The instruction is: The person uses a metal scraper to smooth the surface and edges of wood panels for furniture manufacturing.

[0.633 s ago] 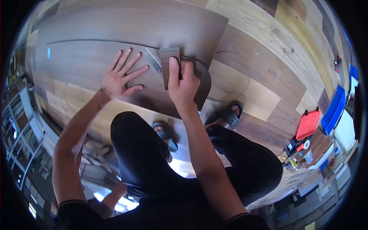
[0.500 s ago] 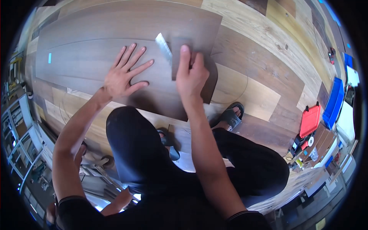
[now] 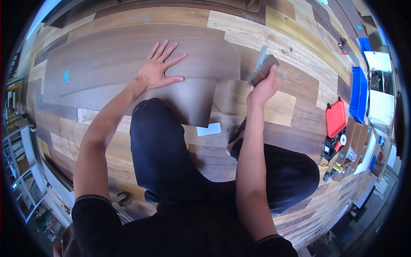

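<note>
My left hand [image 3: 157, 70] lies flat with fingers spread on a large brown sheet [image 3: 102, 60] on the floor. Part of the sheet bends out at its near right end, by my left knee. To the right, over the wooden floor, my right hand [image 3: 263, 90] is closed around a small brown rectangular piece [image 3: 263, 72]. A thin, shiny, blade-like strip [image 3: 262, 55] sticks up beside that piece; how it is held is hidden. A light blue tag [image 3: 66, 76] is stuck near the sheet's left end.
A flat white rectangular item [image 3: 208, 129] lies at the sheet's near right corner. Farther right are an open red case [image 3: 336, 118], a long blue bin [image 3: 357, 95] and a red and black power tool [image 3: 343, 46]. Brown boards [image 3: 349, 19] stand at the far right.
My right hand has lifted off the sheet and moved right, with the brown piece and strip tilted. My left hand has slid right along the sheet. The white item has come into view.
</note>
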Demonstrator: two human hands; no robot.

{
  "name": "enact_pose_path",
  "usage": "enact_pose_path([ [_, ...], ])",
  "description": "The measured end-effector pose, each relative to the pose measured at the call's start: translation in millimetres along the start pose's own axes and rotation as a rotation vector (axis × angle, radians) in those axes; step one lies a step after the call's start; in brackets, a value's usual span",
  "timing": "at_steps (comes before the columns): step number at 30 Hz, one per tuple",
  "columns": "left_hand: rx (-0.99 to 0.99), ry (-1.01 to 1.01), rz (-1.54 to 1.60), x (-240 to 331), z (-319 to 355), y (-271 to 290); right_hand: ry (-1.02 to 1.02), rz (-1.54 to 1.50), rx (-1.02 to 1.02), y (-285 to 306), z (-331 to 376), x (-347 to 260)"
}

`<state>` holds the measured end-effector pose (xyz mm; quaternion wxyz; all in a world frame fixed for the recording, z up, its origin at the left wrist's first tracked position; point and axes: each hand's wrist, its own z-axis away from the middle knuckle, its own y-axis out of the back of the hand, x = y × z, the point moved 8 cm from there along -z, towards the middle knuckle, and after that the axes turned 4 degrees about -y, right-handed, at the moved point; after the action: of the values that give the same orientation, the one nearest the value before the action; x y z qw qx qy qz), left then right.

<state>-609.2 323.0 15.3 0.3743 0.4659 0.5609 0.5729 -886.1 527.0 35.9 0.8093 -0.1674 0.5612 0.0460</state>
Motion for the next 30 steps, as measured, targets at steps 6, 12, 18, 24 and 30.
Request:
enact_pose_path([
  [6,0.038,0.005,-0.037,-11,-24,-1,-0.15,0.082,0.064,58,-7,53],
  [12,0.005,-0.06,-0.041,8,-22,-4,-0.078,0.531,-0.09,57,-43,28],
  [18,0.024,0.037,-0.011,18,-50,13,0.121,0.56,-0.121,40,-66,-88],
  [24,0.327,0.076,0.132,59,-183,3,-0.107,0.779,-0.167,57,-36,-30],
  [30,-0.356,0.236,0.326,48,-273,-87,-0.105,0.619,-0.008,68,12,23],
])
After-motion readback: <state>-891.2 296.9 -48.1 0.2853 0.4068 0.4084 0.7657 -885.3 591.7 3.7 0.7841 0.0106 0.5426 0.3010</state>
